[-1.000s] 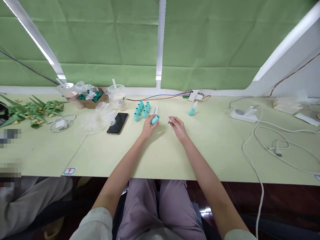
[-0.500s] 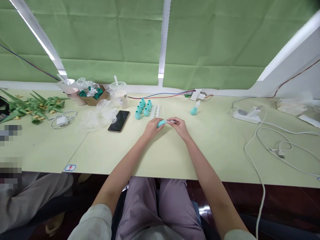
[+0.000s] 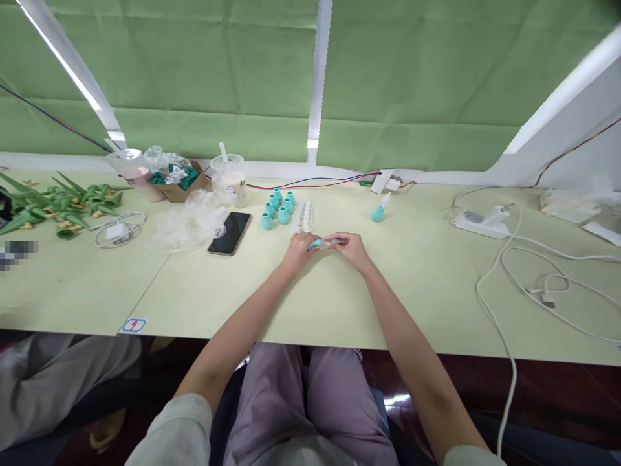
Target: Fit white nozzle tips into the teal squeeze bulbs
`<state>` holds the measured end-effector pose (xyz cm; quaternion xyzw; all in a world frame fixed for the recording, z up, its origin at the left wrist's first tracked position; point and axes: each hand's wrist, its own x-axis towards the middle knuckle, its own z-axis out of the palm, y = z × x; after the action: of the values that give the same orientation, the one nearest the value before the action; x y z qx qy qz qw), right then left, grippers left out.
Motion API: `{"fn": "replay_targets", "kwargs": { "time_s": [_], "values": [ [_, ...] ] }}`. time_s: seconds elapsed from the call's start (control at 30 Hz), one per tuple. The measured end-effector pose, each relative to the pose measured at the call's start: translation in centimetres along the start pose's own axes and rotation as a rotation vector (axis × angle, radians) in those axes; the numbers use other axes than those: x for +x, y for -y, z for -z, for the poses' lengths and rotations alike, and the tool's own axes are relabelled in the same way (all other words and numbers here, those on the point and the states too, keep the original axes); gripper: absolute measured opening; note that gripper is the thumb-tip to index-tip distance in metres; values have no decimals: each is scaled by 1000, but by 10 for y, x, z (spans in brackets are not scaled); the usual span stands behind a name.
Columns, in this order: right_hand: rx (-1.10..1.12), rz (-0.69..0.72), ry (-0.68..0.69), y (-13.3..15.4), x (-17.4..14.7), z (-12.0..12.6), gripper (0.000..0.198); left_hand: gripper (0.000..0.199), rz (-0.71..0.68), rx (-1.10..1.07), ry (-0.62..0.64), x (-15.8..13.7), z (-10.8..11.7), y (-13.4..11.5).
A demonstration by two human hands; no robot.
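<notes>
My left hand (image 3: 297, 252) is closed around a teal squeeze bulb (image 3: 315, 244), its mouth end facing right. In the fingers of my right hand (image 3: 353, 248) is a pale translucent nozzle (image 3: 332, 242), whose left end meets the bulb. How deep it sits in the bulb is too small to tell. Several more teal bulbs (image 3: 283, 215) stand upright in two rows beyond my left hand. Beside them lie rows of small white nozzle pieces (image 3: 306, 215). A teal bulb with a white nozzle fitted (image 3: 378, 213) stands alone farther back on the right.
A phone (image 3: 229, 233), crumpled plastic bags (image 3: 189, 223), drink cups (image 3: 233, 184) and a cardboard box (image 3: 182, 191) are to the left. Green plastic parts (image 3: 72, 200) lie farther left. A power strip (image 3: 480, 224) and white cables (image 3: 504, 265) occupy the right. A seated person's leg shows at lower left.
Both hands have shifted slightly toward me, still holding the bulb and nozzle together. The view has moved a little. The standing bulbs stay in place.
</notes>
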<state>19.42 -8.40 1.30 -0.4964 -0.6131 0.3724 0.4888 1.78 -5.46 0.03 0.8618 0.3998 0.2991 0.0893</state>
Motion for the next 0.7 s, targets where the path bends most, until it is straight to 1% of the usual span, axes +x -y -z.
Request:
{"fn": "replay_targets", "kwargs": {
  "time_s": [0.23,0.43,0.5,0.63,0.7],
  "values": [
    [5,-18,26,-7,1,-2,21,26,-10,-37,3,0,-8,5],
    [42,-31,7,-10,2,-5,23,34,-18,-7,3,1,-12,7],
    [90,-40,-7,-10,2,-7,26,38,-24,2,-1,1,-12,7],
    [204,-79,-30,-9,2,-10,40,43,-25,18,0,2,-11,7],
    [228,-89,-44,-7,2,-12,45,47,-11,31,3,2,-11,6]
  ]
}}
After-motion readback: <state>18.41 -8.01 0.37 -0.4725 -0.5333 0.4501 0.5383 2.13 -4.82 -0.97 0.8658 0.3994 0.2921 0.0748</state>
